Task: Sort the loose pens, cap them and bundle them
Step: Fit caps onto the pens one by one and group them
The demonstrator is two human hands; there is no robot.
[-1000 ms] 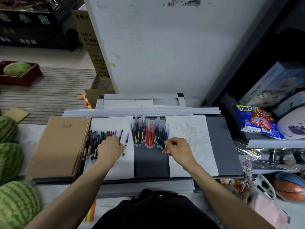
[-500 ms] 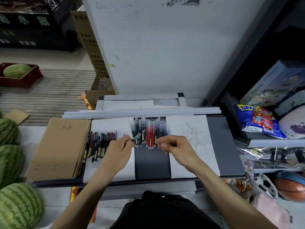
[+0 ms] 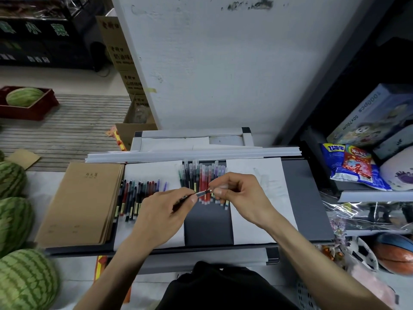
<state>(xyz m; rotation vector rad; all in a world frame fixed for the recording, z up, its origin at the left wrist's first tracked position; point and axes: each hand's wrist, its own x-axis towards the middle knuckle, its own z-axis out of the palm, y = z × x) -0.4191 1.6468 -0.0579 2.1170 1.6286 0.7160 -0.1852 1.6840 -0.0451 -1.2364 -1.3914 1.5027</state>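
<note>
My left hand (image 3: 165, 211) grips a pen (image 3: 203, 193), tip toward three o'clock, where my right hand (image 3: 241, 193) pinches its end; capped pens (image 3: 201, 175) lie at twelve.

We see a dim, cool, even light whose source lies outside the view. The white wall (image 3: 223, 74) is the brightest surface, flat and matte. Shadows on the worktop (image 3: 301, 198) are soft and faint. Above the shelf (image 3: 368, 194) at the right the space sinks to near black, while the plastic wrap (image 3: 368, 211) below it catches small glints. Straight edges bow toward the corners, and the watermelon (image 3: 24, 280) at lower left looks stretched. Fine detail is soft; the pens (image 3: 201, 182) smear slightly.
</note>
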